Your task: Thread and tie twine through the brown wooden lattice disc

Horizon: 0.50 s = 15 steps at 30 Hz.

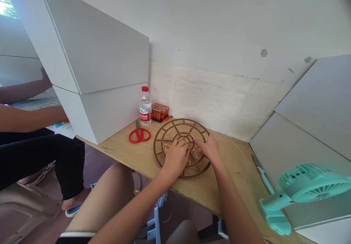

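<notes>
Touching a carved wooden disc (179,127), left hand (175,159), right hand (208,148), seemingly at centre, grip unclear

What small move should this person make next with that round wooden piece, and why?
Probably press the fretwork wooden disc down evenly at its centre, since the left hand and right hand both reach its central ring, and it lies flat on the desk.

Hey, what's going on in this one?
A person has their left hand and right hand on the centre of a round fretwork wooden disc, which lies flat on a wooden desk. Red-handled scissors and a water bottle sit beside it. Another person sits to the left.
</notes>
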Motion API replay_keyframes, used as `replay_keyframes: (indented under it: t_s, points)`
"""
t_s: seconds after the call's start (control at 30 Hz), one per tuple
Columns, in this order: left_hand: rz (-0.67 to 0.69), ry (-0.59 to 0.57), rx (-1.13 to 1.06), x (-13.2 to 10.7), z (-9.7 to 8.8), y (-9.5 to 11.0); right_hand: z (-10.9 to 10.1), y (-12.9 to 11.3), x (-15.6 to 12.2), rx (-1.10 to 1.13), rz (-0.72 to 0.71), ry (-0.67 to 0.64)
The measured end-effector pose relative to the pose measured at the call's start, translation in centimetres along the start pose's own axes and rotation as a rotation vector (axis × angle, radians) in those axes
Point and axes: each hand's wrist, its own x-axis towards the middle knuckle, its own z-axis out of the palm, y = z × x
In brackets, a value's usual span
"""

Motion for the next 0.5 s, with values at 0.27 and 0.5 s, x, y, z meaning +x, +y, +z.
replay_keyframes:
  t_s: [0.27,0.5]
  points:
    - [-0.005,-0.026,0.057,0.0,-0.2,0.5,0.1,-0.1,-0.1,0.003,-0.003,0.002]
    - [0.046,-0.057,0.131,-0.1,0.0,1.5,0.2,0.1,0.1,0.001,-0.012,0.018]
